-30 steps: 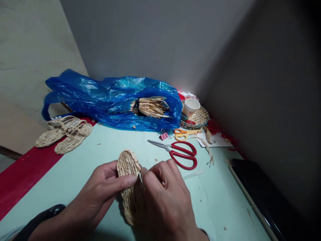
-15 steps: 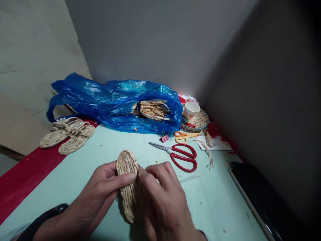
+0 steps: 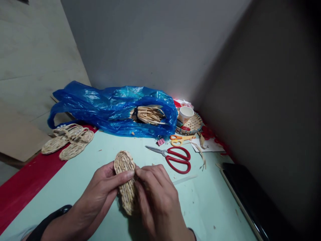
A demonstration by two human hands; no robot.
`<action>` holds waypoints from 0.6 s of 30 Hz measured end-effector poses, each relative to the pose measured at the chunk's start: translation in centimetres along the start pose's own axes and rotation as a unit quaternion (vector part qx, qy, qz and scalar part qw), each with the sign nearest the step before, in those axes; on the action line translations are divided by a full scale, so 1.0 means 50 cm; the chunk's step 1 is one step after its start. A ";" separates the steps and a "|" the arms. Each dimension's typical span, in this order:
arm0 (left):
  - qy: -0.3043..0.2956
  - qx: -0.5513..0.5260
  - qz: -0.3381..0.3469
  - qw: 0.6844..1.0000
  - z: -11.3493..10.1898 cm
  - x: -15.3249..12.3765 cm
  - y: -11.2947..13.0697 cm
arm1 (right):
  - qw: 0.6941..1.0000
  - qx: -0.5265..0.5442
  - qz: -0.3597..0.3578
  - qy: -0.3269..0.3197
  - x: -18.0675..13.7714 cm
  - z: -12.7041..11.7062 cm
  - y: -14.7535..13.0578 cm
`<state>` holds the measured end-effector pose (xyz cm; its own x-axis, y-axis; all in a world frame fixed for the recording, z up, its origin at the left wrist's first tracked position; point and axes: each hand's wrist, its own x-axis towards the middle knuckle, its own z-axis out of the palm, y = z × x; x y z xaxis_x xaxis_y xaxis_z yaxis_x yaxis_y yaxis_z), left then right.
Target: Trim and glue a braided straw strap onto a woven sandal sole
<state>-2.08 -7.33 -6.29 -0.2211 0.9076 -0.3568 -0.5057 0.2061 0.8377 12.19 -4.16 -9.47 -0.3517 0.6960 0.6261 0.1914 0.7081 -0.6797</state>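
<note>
A woven straw sandal sole [image 3: 126,192] is held upright above the table, its rounded end toward the wall. My left hand [image 3: 104,185] grips it from the left, thumb laid across the front and fingers behind. At the sole's right edge, my right hand [image 3: 157,194] is closed, with thumb and fingertips pinched against the rim. Whatever lies between those fingertips is hidden. Just beyond my hands are red-handled scissors [image 3: 178,157], lying flat with the blades pointing left.
A blue plastic bag [image 3: 105,100] holding a straw bundle [image 3: 147,114] lies along the wall. Finished straw sandals [image 3: 76,144] rest at left. Orange-yellow scissors [image 3: 177,142], a pink binder clip [image 3: 160,142], a paper cup [image 3: 186,115] and a woven basket [image 3: 197,124] stand behind. A black case [image 3: 250,197] lies right.
The view has shifted slightly, so the things on the table appear a little lower and further left. My right fingers have closed in against the sole's edge. My left hand keeps its grip.
</note>
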 end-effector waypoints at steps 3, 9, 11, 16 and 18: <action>0.011 -0.005 0.011 1.000 0.013 0.004 0.004 | 0.997 0.049 0.050 -0.043 0.015 -0.016 -0.008; -0.003 0.004 -0.002 1.000 0.032 0.011 0.009 | 0.986 0.078 0.142 -0.035 0.035 -0.042 -0.008; -0.025 0.013 0.001 1.000 0.030 0.015 0.019 | 0.984 0.070 0.158 -0.035 0.042 -0.053 -0.005; -0.029 0.154 0.062 0.986 0.000 0.044 0.059 | 0.988 0.030 0.143 -0.043 0.047 -0.072 -0.004; -0.017 0.252 0.121 0.960 -0.012 0.056 0.069 | 0.990 0.014 0.128 -0.050 0.043 -0.071 -0.005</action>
<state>-4.92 -4.30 -4.66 -0.2490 0.9610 -0.1204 0.0273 0.1312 0.9910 14.62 -2.41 -6.59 -0.3846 0.8360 0.3914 0.2606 0.5051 -0.8228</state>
